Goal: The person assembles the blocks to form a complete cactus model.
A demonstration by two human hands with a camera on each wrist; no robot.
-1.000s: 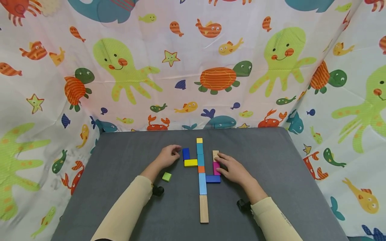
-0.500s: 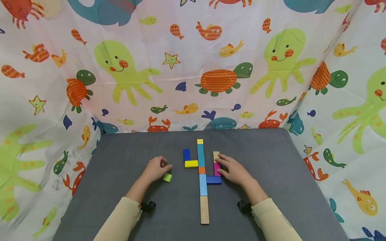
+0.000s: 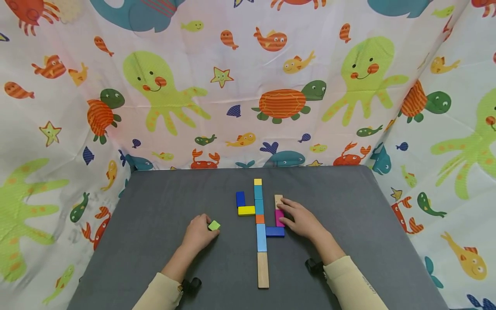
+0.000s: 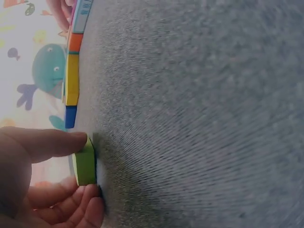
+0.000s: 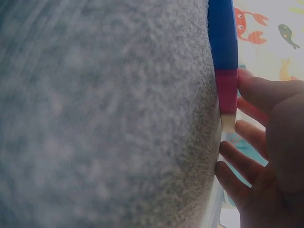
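Observation:
My left hand point(image 3: 197, 234) has its thumb and fingers at opposite sides of a small green block point(image 3: 214, 225), pinching it low over the table. The left wrist view shows the thumb at one end of the green block point(image 4: 85, 167) and curled fingers at the other. To the right, my right hand point(image 3: 303, 221) lies with loosely bent, spread fingers against a magenta block point(image 3: 279, 216) and a small plain wooden block point(image 3: 278, 201). In the right wrist view its thumb touches the magenta block point(image 5: 227, 92); a dark blue block point(image 3: 274, 232) adjoins that one.
A straight column of blocks runs up the grey table point(image 3: 166, 193), from a long wooden block point(image 3: 262, 270) through a light blue block point(image 3: 261, 237) and an orange block point(image 3: 259, 219). A yellow block point(image 3: 246, 210) and a blue block point(image 3: 240, 199) branch off left. A printed curtain point(image 3: 232, 94) surrounds the table.
My left hand has come away from the blue block, down and left, and taken hold of the green block, which has turned and shifted slightly. The right hand stays at its blocks.

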